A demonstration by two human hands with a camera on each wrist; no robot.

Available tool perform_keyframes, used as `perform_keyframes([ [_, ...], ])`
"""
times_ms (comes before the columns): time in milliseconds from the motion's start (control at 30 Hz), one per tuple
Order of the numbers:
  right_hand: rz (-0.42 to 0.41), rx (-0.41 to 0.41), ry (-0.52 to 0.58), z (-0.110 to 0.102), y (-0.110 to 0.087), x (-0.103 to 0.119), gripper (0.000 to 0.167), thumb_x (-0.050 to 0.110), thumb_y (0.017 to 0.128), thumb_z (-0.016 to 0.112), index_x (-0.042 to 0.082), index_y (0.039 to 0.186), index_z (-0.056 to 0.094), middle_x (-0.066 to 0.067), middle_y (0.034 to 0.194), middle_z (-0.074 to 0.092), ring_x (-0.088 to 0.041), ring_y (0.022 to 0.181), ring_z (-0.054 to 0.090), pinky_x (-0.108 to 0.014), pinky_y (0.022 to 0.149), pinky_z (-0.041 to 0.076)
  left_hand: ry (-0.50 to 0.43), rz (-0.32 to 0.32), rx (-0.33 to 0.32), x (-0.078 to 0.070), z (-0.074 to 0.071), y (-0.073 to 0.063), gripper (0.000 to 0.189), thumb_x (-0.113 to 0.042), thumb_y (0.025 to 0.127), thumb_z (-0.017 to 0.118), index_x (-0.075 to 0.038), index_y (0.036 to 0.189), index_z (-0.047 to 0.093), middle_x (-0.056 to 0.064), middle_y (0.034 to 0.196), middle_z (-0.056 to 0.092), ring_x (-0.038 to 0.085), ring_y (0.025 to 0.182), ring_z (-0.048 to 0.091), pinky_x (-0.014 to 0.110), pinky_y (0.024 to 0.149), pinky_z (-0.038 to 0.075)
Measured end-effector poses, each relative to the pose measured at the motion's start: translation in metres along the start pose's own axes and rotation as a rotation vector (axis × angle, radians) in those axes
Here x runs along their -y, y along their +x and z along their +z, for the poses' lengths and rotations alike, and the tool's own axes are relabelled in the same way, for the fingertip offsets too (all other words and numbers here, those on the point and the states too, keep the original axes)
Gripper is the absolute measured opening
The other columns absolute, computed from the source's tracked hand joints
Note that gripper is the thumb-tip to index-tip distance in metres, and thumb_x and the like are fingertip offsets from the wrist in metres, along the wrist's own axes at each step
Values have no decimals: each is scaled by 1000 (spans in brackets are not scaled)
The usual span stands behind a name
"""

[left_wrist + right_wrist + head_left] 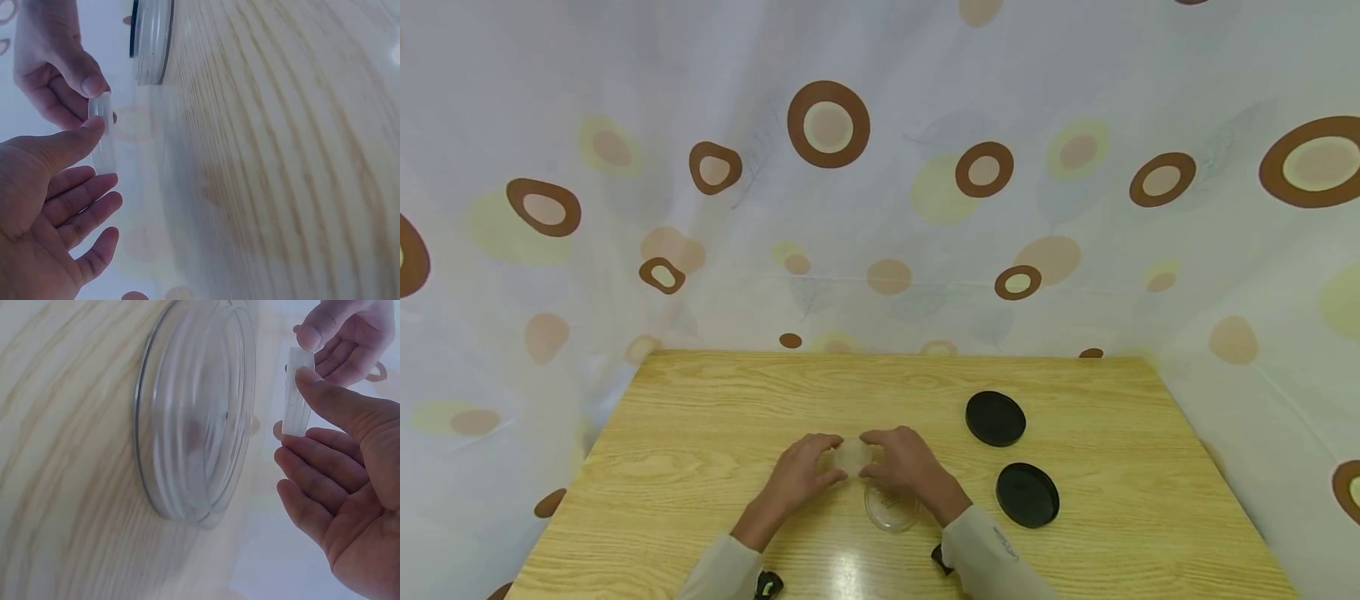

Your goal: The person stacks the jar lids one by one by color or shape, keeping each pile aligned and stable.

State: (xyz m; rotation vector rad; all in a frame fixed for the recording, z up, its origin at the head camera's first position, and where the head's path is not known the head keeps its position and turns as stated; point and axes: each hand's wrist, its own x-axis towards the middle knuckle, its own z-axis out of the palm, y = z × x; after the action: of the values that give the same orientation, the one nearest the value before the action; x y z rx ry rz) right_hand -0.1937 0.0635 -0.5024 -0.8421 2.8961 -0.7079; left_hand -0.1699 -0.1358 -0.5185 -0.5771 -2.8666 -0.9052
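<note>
A small, translucent whitish round lid [853,457] is held by both hands at the middle of the table. My left hand [799,473] pinches its left edge between thumb and fingertips. On the opposite edge, the thumb and fingers of my right hand [910,467] grip it. Both wrist views show the lid edge-on, a thin frosted band [297,403] raised above the wood. Below the right hand, a larger clear round dish [891,521] lies on the table, partly covered by that hand in the head view; its stacked transparent rims [194,425] show in the right wrist view.
Two shallow black round dishes lie right of the hands, a farther one [995,418] and a nearer one [1027,495]. The wooden table [700,408] ends at a patterned curtain [887,225] behind it and on both sides. A light reflection shows near the front.
</note>
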Motion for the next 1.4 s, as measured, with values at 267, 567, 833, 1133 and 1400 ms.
perform_keyframes([
  [267, 13, 2, 51, -6, -13, -4, 47, 30, 79, 77, 8, 119, 66, -9, 110, 70, -26, 98, 66, -40, 83, 54, -35, 12, 36, -8, 2, -1, 45, -20, 78, 77, -5, 118, 62, 10, 115, 66, 26, 107, 61, 43, 88, 52],
  [567, 30, 11, 54, -9, -28, -10, 48, 31, 76, 79, 10, 118, 67, -8, 109, 71, -25, 94, 67, -37, 78, 55, -30, 53, 61, -16, 11, -3, 46, -22, 79, 76, -4, 118, 62, 9, 116, 66, 26, 108, 61, 42, 89, 51],
  [833, 19, -1, 56, -11, -39, -16, 48, 32, 75, 79, 9, 116, 68, -6, 110, 71, -23, 96, 67, -37, 79, 55, -21, 95, 60, -23, 17, -2, 44, -22, 78, 77, -4, 116, 63, 9, 113, 67, 24, 105, 62, 40, 87, 52],
  [1133, 37, 20, 38, -15, -50, -19, 46, 31, 76, 79, 9, 115, 68, -6, 105, 72, -21, 89, 67, -37, 75, 54, 2, 130, 81, -32, 24, -3, 43, -24, 77, 78, -5, 113, 64, 6, 112, 68, 22, 104, 63, 37, 87, 53],
  [1400, 20, 27, -32, -11, -60, -22, 46, 32, 76, 78, 9, 115, 68, -3, 105, 73, -20, 90, 68, -38, 79, 54, 93, 131, 117, -39, 31, -4, 46, -29, 75, 78, -7, 114, 65, 3, 109, 69, 18, 100, 62, 37, 87, 51],
])
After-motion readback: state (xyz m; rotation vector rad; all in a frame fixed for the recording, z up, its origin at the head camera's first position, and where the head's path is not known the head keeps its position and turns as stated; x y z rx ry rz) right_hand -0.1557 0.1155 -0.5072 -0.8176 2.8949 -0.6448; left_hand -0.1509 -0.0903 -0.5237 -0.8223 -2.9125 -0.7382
